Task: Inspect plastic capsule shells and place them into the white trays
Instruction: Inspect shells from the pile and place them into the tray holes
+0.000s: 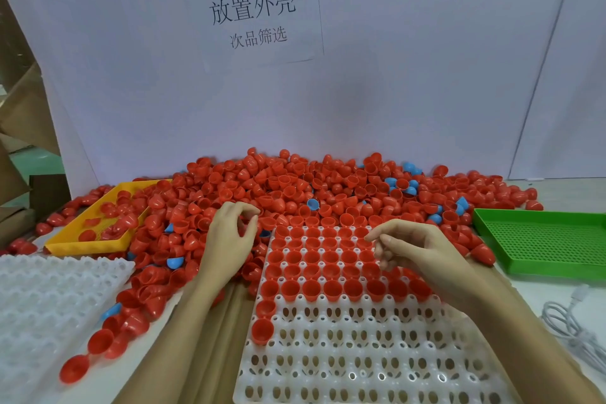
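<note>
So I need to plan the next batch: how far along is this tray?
Done: the far rows of the middle tray hold red shells, plus two down its left column. In hand: the left hand reaches into the pile; the right hand hovers over the filled rows, seemingly holding nothing. Left: the near rows, and the left tray.

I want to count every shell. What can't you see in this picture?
- Tray cups under the right hand: covered by it in the head view.
- White tray: near rows cut off by the bottom edge.
- Green tray: cut off at the right edge.
- Shells deep in the red pile: buried.
</note>
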Tool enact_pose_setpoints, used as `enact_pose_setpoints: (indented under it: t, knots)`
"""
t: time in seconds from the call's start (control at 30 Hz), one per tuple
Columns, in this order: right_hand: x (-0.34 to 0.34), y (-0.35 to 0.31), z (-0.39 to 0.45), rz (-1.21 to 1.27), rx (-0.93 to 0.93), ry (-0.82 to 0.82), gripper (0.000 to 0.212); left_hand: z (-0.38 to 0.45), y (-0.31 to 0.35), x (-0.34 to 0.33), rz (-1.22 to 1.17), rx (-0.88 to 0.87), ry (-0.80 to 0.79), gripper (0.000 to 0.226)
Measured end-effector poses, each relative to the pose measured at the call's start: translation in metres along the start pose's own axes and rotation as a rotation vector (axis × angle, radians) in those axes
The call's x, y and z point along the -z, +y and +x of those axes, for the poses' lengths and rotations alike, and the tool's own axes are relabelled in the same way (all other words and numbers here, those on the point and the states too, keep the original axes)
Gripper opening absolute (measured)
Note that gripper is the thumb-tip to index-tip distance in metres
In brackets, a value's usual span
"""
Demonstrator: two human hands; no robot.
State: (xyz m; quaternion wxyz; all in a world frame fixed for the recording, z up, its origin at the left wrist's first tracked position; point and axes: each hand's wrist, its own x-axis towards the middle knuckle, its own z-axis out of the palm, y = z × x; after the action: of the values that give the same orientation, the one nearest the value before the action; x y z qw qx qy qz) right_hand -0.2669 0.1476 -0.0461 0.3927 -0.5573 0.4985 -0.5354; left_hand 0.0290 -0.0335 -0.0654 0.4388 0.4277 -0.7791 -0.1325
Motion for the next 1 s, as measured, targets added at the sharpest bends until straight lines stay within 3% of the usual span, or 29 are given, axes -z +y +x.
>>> enact_pose_setpoints:
  t: [0.13, 0.27, 0.43, 0.6, 0.73, 1.0]
  knots:
    - [0.002, -0.002, 0.000, 0.005, 0.005, 0.014, 0.024, -0.001, -0.014, -0.011, 0.203, -0.062, 0.085, 0.023]
    - [0.003, -0.004, 0.000, 0.006, 0.018, 0.017, 0.023, 0.000, -0.019, -0.019, 0.362, -0.088, -0.086, 0.030]
    - [0.003, -0.005, 0.000, -0.001, 0.021, 0.036, 0.024, 0.000, -0.021, -0.021, 0.319, -0.088, -0.099, 0.028]
    - [0.001, -0.006, 0.000, -0.021, 0.001, 0.037, 0.024, -0.001, -0.019, -0.015, 0.275, -0.115, -0.134, 0.050]
    - [0.000, -0.006, -0.001, -0.027, -0.011, 0.034, 0.024, -0.003, -0.019, -0.018, 0.312, -0.119, -0.092, 0.027]
    - [-0.001, -0.009, -0.002, -0.030, -0.018, 0.035, 0.024, -0.003, -0.016, -0.016, 0.167, -0.083, -0.060, 0.016]
